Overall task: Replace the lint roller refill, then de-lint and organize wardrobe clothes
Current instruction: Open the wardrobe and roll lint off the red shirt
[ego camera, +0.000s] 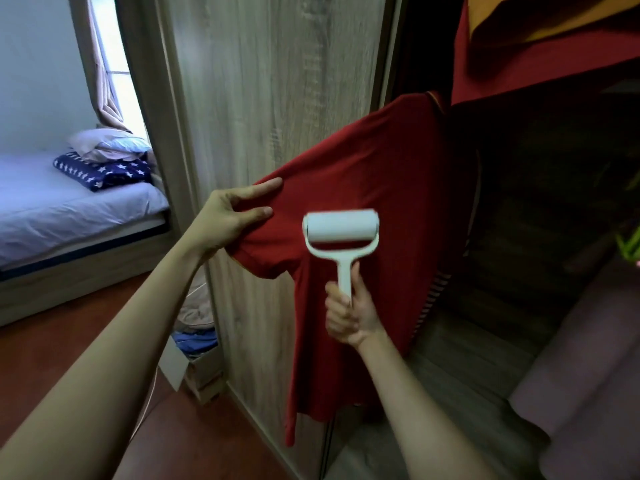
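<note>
Centrally, fingers of the right hand (pixel 349 317) curl fully round the white handle of the lint roller (pixel 341 225), whose roll lies against the red shirt (pixel 381 161) below the shoulder. The left hand (pixel 228 216) pinches the sleeve (pixel 266 252) between thumb and extended fingers, drawing the cloth taut. The shirt hangs at the edge of the open wardrobe (pixel 536 202), before its wooden door (pixel 259 81). Step in hand, by judgement: de-linting, with the refill apparently already fitted. The next stroke calls for steady tension and a straight pass. On the floor, a cardboard box (pixel 204 375) holds blue cloth (pixel 197 341); the wardrobe's interior is too dark to read.
</note>
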`<state>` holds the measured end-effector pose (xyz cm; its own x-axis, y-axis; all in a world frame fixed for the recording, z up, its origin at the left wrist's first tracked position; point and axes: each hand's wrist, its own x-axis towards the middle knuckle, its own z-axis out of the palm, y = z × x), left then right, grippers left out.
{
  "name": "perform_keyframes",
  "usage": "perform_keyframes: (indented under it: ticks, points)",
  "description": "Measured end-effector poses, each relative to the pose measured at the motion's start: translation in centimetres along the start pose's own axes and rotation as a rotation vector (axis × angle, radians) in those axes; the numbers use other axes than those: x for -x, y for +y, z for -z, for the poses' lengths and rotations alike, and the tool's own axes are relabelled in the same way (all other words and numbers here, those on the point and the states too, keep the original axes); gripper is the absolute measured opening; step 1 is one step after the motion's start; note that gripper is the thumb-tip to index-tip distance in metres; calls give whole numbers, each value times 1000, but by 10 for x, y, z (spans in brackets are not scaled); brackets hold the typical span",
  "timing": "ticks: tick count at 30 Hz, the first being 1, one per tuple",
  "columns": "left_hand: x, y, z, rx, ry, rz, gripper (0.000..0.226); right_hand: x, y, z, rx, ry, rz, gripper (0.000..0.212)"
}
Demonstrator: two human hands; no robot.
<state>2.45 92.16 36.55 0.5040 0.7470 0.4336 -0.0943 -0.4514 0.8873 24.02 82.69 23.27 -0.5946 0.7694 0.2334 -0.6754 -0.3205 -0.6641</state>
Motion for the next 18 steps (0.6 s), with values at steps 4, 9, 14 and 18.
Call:
perform_keyframes:
  ticks: [4, 9, 14, 18]
  points:
    - [-1, -1, 2, -13, -5, -7, 45, 14, 23, 5, 10, -54, -28, 56]
    - [-2, -3, 5, -8, -22, 5, 46, -13, -51, -34, 205, -49, 213, 52]
    - [-4, -2, 6, -17, -22, -1, 46, 1, -11, -17, 9, -120, 125, 51]
    - [-4, -2, 5, -22, -22, -7, 46, -5, -39, -39, 45, -142, 204, 48]
